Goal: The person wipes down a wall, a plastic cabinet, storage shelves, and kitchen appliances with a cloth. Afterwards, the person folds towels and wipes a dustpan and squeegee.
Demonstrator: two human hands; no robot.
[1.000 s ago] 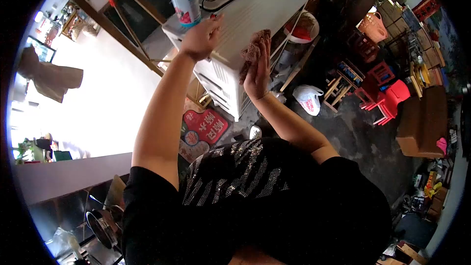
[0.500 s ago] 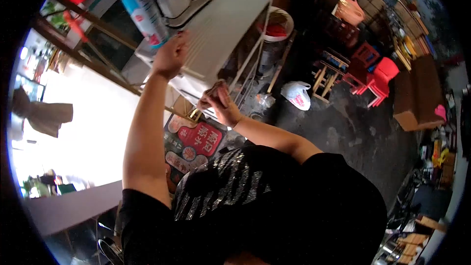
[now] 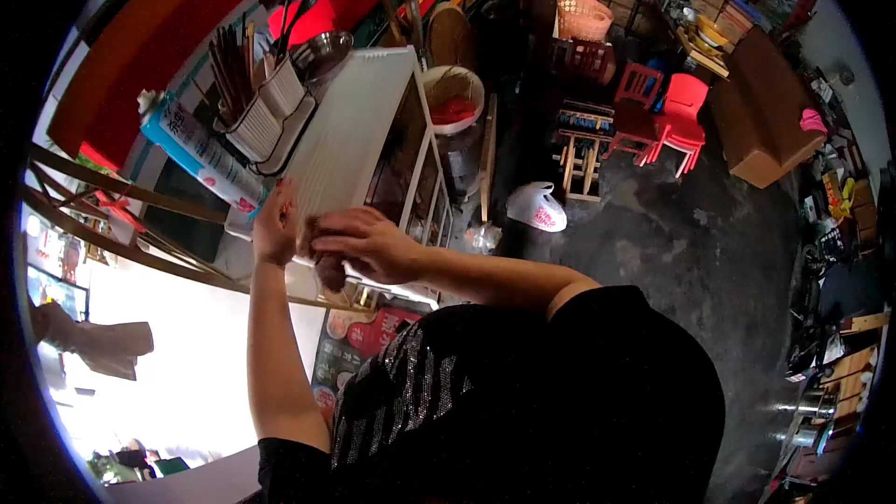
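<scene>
My right hand (image 3: 378, 245) is closed around a crumpled brownish cloth (image 3: 329, 271), part of which hangs below the fingers. Close beside it, my left hand (image 3: 275, 229) is raised with its fingers pointing up; whether it touches the cloth is unclear. Just beyond the left hand, a blue and white spray can (image 3: 201, 154) appears tilted in the view, its lower end near my fingertips. Both hands are at the near end of a white shelf unit (image 3: 341, 135) with a ridged top.
A white utensil holder (image 3: 271, 117) with chopsticks and a metal bowl (image 3: 322, 54) stand on the unit. Beyond are a white bucket (image 3: 457, 84), a plastic bag (image 3: 537, 207) on the dark floor, red chairs (image 3: 679, 117) and a brown sofa (image 3: 761, 117).
My right hand has brought the cloth up and left beside my left hand. My left hand has gone from a closed fist to raised fingers. The view has turned.
</scene>
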